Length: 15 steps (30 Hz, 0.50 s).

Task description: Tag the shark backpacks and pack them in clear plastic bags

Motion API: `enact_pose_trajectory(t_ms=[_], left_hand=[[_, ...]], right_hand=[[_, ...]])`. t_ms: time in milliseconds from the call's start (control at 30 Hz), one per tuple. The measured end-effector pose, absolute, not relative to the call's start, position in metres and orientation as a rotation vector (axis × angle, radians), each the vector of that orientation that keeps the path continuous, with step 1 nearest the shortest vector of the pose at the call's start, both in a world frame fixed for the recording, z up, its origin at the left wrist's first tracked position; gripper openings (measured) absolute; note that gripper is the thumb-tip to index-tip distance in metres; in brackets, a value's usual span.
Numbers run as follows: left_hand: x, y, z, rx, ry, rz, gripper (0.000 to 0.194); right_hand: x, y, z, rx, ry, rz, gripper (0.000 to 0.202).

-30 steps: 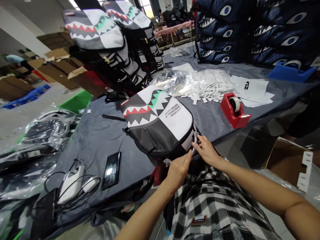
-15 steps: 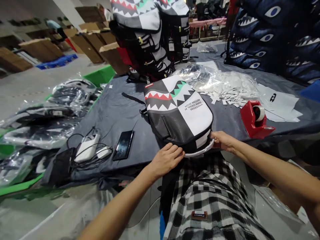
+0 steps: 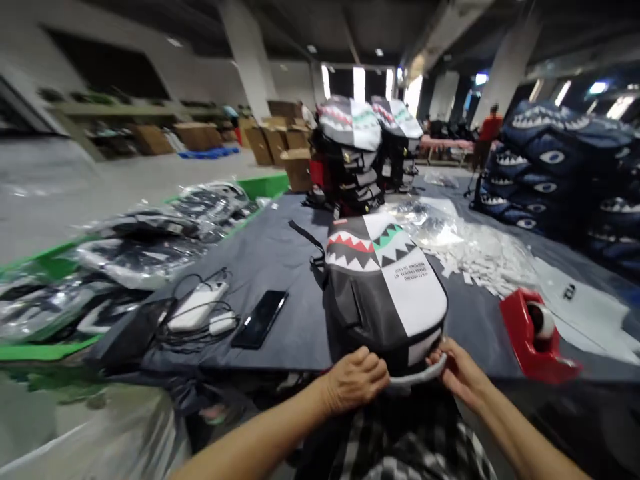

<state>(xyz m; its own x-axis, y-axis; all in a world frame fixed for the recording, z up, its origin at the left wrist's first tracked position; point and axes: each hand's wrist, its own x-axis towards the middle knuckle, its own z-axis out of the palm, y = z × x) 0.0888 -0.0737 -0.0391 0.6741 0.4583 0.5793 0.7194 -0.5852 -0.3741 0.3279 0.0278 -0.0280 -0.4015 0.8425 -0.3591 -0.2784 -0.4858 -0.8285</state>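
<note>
A black, grey and white backpack (image 3: 385, 287) with a toothed shark-mouth print lies on the dark cloth of the table (image 3: 300, 267), its near end at the table's front edge. A pale strip (image 3: 417, 379) curves along that end. My left hand (image 3: 356, 379) is closed on the near left end of the strip, against the bag's edge. Fingers of my right hand (image 3: 457, 370) pinch the strip's right end beside the bag's corner. A black strap (image 3: 305, 233) sticks out on the bag's far left side.
Left of the bag lie a phone (image 3: 260, 320) and a white charger (image 3: 197, 307) with cables. A red tape dispenser (image 3: 537, 337) and white tags (image 3: 495, 260) are at right. Stacked backpacks (image 3: 350, 153) rise behind. A green-edged bin (image 3: 260, 187) holds wrapped bags. A person (image 3: 490, 127) stands far back.
The view has tilted up, showing more of the hall, so table items appear lower. Both hands remain at the bag's near end; my right fingers have shifted slightly on the strip.
</note>
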Motion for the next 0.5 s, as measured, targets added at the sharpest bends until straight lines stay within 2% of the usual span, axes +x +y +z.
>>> enact_pose_trajectory(t_ms=[133,233,367,467,500], left_hand=[[0.101,-0.066,-0.041,-2.166,-0.944,-0.745,0.005],[0.121,-0.064,-0.028,-2.026,-0.869,-0.955,0.005],[0.186,-0.052,-0.024,-1.708,-0.893,-1.373,0.004],[0.241,-0.040,-0.041,-1.453,-1.334,-1.688,0.019],[0.252,-0.041,-0.049,-1.550,-1.451,-1.768,0.031]], right_hand=[[0.333,0.028,-0.001,-1.090,-0.771,1.826,0.037],[0.344,0.019,0.051,-1.109,-0.923,1.723,0.046],[0.352,0.009,0.129,-1.072,-1.380,1.441,0.043],[0.340,0.001,0.164,-1.083,-1.811,1.056,0.036],[0.331,-0.004,0.166,-1.076,-1.951,0.909,0.032]])
